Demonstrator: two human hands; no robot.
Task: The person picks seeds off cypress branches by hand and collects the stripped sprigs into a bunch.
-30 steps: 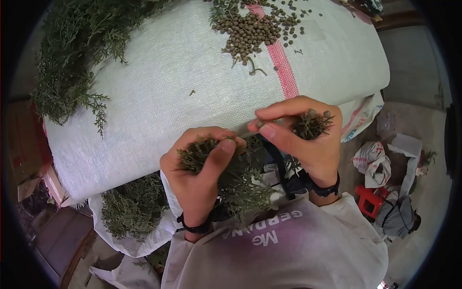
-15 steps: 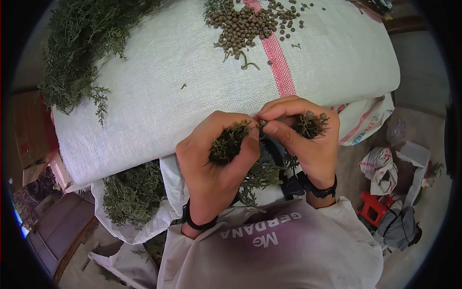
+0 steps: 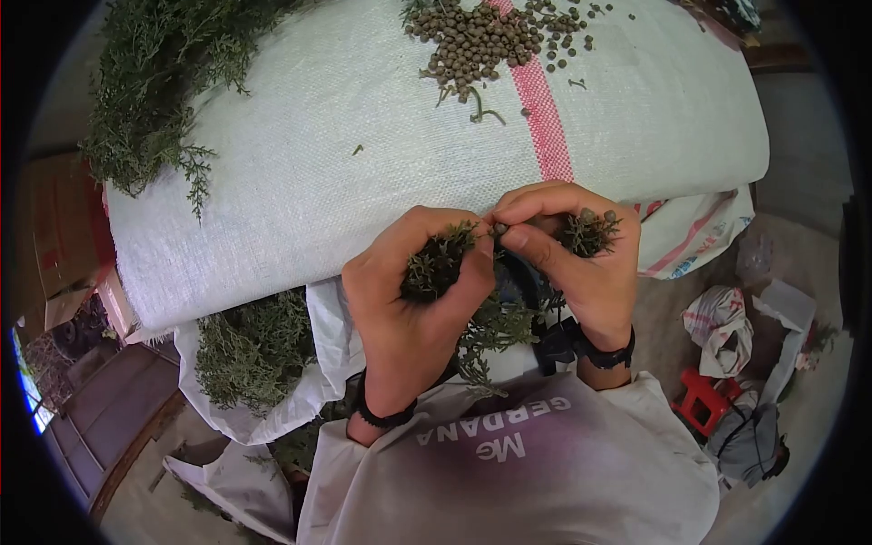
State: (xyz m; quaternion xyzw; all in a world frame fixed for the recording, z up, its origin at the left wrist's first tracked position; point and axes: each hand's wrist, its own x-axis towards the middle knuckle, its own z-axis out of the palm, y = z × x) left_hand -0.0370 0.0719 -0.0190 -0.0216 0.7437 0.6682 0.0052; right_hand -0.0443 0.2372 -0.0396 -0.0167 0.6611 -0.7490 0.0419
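Observation:
My left hand (image 3: 386, 295) is curled round a green evergreen sprig (image 3: 431, 272), whose leafy tips show in the ring of thumb and fingers. More foliage (image 3: 498, 331) hangs down below, between the two hands. My right hand (image 3: 595, 286) meets the left at the fingertips, thumb and forefinger pinched on a small round cone (image 3: 500, 230). A tuft of evergreen with cones (image 3: 589, 234) also sticks out of the right hand's curled fingers. Beyond the hands, a pile of brown round cones (image 3: 477, 41) lies on a full white woven sack (image 3: 300, 182).
Evergreen branches (image 3: 150, 100) drape over the sack's left end. An open white bag of greenery (image 3: 254, 354) stands below it. On the floor to the right are a red plastic stool (image 3: 699, 400), a crumpled sack (image 3: 718, 327) and a grey bundle (image 3: 749, 440). A cardboard box (image 3: 59, 236) is at left.
The view has shifted slightly, so the sack and cone pile appear a little further right and higher. Both hands keep their grip, fingertips still together at the small cone.

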